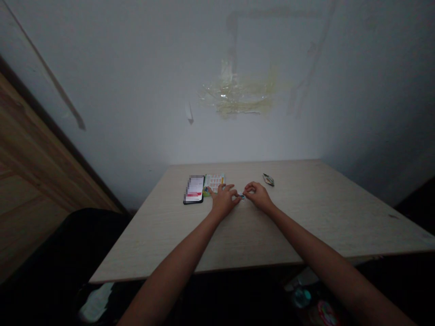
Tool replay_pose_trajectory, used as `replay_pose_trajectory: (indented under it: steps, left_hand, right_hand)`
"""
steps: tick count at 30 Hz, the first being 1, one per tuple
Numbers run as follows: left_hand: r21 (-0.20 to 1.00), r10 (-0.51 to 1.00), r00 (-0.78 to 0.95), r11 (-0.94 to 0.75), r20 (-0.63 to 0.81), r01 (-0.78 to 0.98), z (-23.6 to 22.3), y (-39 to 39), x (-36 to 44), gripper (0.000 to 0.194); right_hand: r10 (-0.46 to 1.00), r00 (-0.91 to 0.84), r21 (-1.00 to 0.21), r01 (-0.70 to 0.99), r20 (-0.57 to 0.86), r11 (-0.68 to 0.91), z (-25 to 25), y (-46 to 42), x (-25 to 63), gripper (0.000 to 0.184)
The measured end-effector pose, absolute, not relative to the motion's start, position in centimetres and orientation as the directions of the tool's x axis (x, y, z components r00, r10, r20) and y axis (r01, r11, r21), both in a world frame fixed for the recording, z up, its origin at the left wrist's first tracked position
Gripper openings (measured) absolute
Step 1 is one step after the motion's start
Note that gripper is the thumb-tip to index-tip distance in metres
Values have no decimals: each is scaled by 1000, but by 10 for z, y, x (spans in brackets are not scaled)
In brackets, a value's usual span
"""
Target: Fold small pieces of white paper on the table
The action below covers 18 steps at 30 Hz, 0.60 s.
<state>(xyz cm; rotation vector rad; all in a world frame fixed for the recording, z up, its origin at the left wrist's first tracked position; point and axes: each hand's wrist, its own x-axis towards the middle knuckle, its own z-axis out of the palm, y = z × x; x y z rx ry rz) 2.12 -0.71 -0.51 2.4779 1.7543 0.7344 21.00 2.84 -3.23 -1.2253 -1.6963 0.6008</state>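
One small piece (242, 197) — blurred, half-hidden — joins left hand (223, 202) and right hand (257, 195).

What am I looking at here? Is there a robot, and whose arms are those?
There's no robot! A person wears a camera on their head, so this one picture looks forward and down at their own arms. Those are their bare hands: the left hand and the right hand, over a pale table by a wall. Their fingertips come close together at a tiny bluish thing. It's too small to tell what it is, or which hand grips it. On the left lies a phone, beside a printed card. Beyond the right hand is a small dark-edged thing.
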Motion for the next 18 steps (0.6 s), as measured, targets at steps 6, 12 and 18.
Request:
replay_pose_trajectory:
  steps: [6, 12, 18]
  left_hand:
    - [276, 910, 252, -348, 329, 896, -3, -8, 21, 19]
    - [280, 918, 235, -328, 318, 902, -2, -7, 22, 21]
    - [262, 919, 234, -323, 318, 909, -4, -6, 21, 23]
  right_hand:
    - [897, -131, -641, 656, 423, 398, -25, 24, 208, 9]
    - [896, -160, -611, 681, 414, 404, -21, 21, 209, 8]
    - [901, -184, -639, 649, 393, 412, -20, 16, 211, 7]
